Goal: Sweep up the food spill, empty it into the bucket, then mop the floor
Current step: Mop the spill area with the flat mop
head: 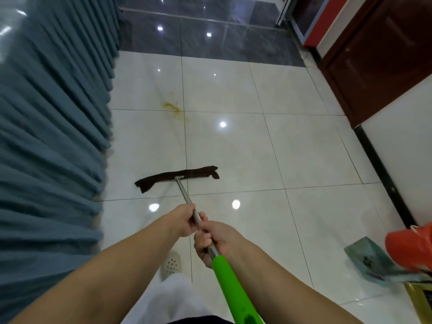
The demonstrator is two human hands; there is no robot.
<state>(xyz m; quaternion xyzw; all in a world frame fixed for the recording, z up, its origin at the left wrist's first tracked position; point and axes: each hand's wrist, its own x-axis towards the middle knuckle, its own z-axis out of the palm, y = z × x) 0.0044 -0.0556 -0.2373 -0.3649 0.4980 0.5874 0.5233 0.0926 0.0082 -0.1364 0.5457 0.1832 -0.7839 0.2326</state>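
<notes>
A flat mop with a dark brown cloth head (177, 178) lies on the white tiled floor (268, 148). Its metal pole (183, 192) runs back to a green grip (228, 284). My left hand (184, 219) grips the metal pole further forward. My right hand (211, 239) grips the pole just above the green grip. A yellow stain (173, 108) marks the tile beyond the mop head, apart from it. A teal dustpan (368, 258) lies on the floor at the lower right beside a red bag (411, 249), which may line a bucket.
Blue-grey curtains (53, 136) hang along the whole left side. A dark wooden door (383, 57) and a white wall with black skirting (383, 174) stand on the right. Dark tiles (210, 31) lie at the far end. My white shoe (171, 264) is below the hands.
</notes>
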